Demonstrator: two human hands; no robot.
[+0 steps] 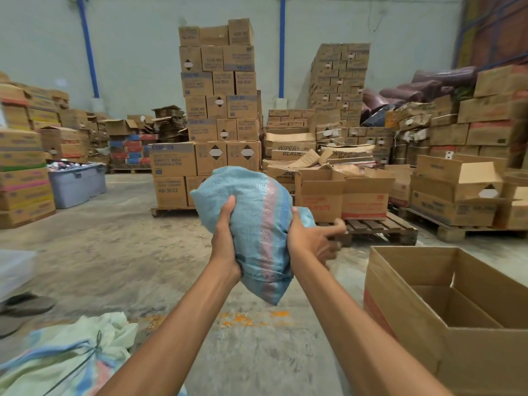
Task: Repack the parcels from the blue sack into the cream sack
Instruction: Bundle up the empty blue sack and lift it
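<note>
A woven blue sack (pixel 254 221) with a pink stripe is bunched up in the air at arm's length in front of me. My left hand (pixel 225 241) grips its left side, thumb up against the fabric. My right hand (pixel 313 238) holds the right side with its thumb on the sack, while its fingers spread loosely to the right. The cream sack (pixel 71 355), with blue and pink stripes and a dark drawstring, lies crumpled on the concrete floor at the lower left. No parcels are visible.
A large open cardboard box (pixel 445 315) stands on the floor at the right. Stacks of cartons on pallets (pixel 220 115) fill the background. A grey plastic tub (pixel 77 184) sits at the left, and sandals (pixel 25 307) lie at the left edge.
</note>
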